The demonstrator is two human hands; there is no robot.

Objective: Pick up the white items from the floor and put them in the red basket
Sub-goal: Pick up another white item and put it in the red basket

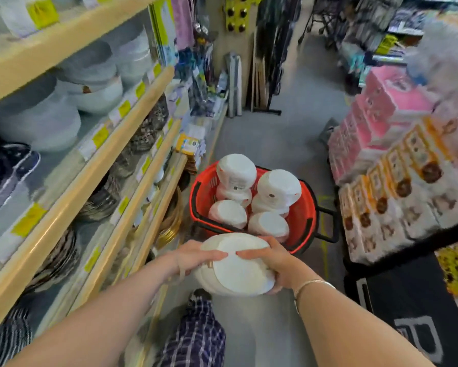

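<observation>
A white stack of wrapped plates (236, 268) hangs in the air just in front of the red basket (306, 215). My left hand (196, 256) grips its left side, fingers curled over the top. My right hand (273, 258) grips its right side, with the thumb underneath. The basket stands on the grey floor and holds several white packs of plates (236, 172), two of them standing tall above the rim.
Wooden shelves (132, 128) with white bowls and patterned plates run along the left. Pink and white boxed goods (397, 165) are stacked on the right, above a black crate (408, 300). My checked trouser leg (196, 329) is below. Grey aisle floor (275, 133) stretches beyond the basket.
</observation>
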